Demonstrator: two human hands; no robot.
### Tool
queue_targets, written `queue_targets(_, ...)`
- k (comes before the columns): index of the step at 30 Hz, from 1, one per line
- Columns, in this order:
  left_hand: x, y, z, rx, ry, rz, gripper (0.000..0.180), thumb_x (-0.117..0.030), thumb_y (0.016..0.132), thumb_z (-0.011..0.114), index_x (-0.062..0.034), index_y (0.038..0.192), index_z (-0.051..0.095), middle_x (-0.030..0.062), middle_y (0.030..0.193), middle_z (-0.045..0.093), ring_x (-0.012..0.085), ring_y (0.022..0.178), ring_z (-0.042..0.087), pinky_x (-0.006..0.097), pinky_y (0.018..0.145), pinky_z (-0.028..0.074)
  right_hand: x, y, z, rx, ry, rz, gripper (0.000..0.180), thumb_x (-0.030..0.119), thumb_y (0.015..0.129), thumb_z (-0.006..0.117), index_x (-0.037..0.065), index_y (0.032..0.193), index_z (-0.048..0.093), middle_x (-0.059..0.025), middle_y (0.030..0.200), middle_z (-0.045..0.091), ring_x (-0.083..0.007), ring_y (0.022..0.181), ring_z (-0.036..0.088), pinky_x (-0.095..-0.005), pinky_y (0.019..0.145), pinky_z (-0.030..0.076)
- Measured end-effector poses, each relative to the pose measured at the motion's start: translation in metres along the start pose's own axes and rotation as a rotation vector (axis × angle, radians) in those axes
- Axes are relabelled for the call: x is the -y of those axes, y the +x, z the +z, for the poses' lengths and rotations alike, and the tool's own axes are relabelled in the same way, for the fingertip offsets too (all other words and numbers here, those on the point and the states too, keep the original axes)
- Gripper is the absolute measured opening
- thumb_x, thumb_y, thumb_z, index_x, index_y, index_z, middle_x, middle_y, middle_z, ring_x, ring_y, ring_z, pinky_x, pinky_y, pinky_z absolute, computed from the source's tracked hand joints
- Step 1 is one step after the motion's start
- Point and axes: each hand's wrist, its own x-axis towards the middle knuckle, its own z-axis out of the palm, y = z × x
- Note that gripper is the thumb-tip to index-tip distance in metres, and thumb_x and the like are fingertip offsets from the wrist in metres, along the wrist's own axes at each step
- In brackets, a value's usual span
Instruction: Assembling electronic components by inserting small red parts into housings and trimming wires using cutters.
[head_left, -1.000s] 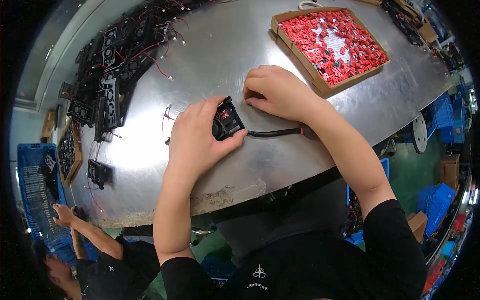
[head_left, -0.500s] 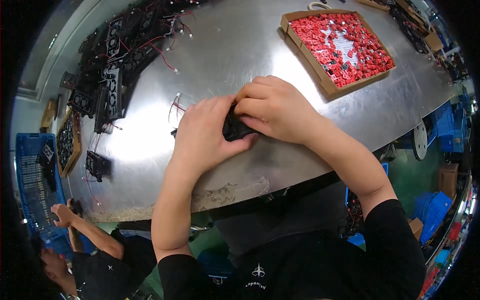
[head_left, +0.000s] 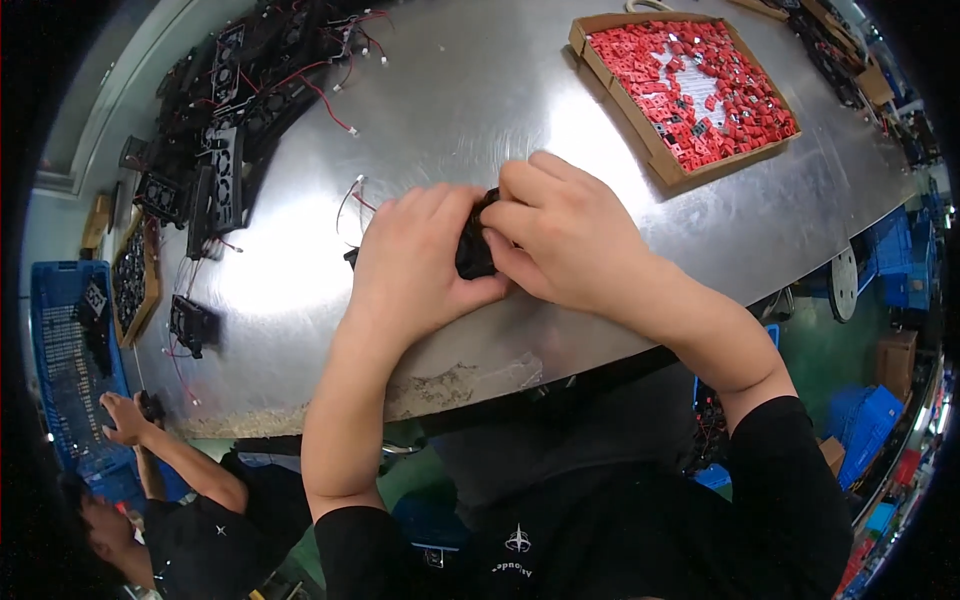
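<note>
Black plastic housing is held over the counter, near the middle of its near edge. Its left side is wrapped by the left hand, that grip clamped on it between thumb and fingers. Its right side is met by the bent fingers of the right hand; whether that grip is clamped on anything cannot be told. Red connectors are held in a cardboard tray toward the counter's far right corner; fan units are piled along its left edge.

2 hands close together, fingers curled, forearms angled inward
</note>
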Motion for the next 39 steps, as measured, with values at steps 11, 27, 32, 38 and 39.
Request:
queue_targets(11,-0.006,0.001,-0.003,-0.05,-0.038,0.006,0.059,-0.032,0.069,0.085,-0.0045,0.118,0.066,0.013,0.106,0.069,0.035,0.1,0.065,0.046,0.088,0.053,-0.004,-0.006,0.0,0.228,0.083,0.263,0.021,0.021,0.091,0.065,0.014,0.109,0.074,-0.0112,0.068,0.069,-0.035,0.064,0.069,-0.0481,0.063,0.055)
queue_targets(27,0.015,0.003,-0.014,-0.088,0.095,-0.372,0.062,-0.045,0.076,0.088,-0.0035,0.115,0.064,0.0199,0.102,0.069,0.039,0.1,0.066,0.047,0.086,0.054,-0.035,-0.016,-0.026,0.268,-0.098,0.225,0.096,0.054,0.065,0.091,0.011,0.144,0.056,-0.0165,0.121,0.061,-0.0376,0.116,0.062,-0.0461,0.094,0.053)
queue_targets(32,0.016,0.006,-0.009,-0.109,0.12,-0.425,0.06,-0.046,0.079,0.086,-0.0039,0.115,0.063,0.0205,0.103,0.07,0.0389,0.1,0.066,0.048,0.085,0.054,-0.018,-0.017,-0.007,0.286,-0.049,-0.019,0.095,0.043,0.066,0.092,0.012,0.147,0.053,-0.0129,0.118,0.061,-0.0322,0.111,0.062,-0.0429,0.094,0.052)
queue_targets(38,0.019,0.006,-0.011,-0.133,0.099,-0.479,0.059,-0.044,0.079,0.087,-0.0035,0.116,0.062,0.0183,0.098,0.071,0.0383,0.093,0.068,0.047,0.083,0.053,-0.023,-0.007,-0.005,0.206,0.232,0.009,0.068,0.026,0.077,0.082,0.005,0.138,0.059,-0.0134,0.114,0.061,-0.031,0.102,0.065,-0.0395,0.091,0.053)
queue_targets(39,0.02,0.007,-0.01,-0.131,0.097,-0.475,0.059,-0.044,0.079,0.087,-0.0035,0.116,0.062,0.0183,0.098,0.071,0.0383,0.093,0.068,0.047,0.083,0.053,-0.022,-0.006,-0.008,0.146,0.356,0.066,0.058,0.02,0.08,0.076,0.003,0.134,0.062,-0.013,0.112,0.061,-0.0285,0.099,0.065,-0.0371,0.089,0.053)
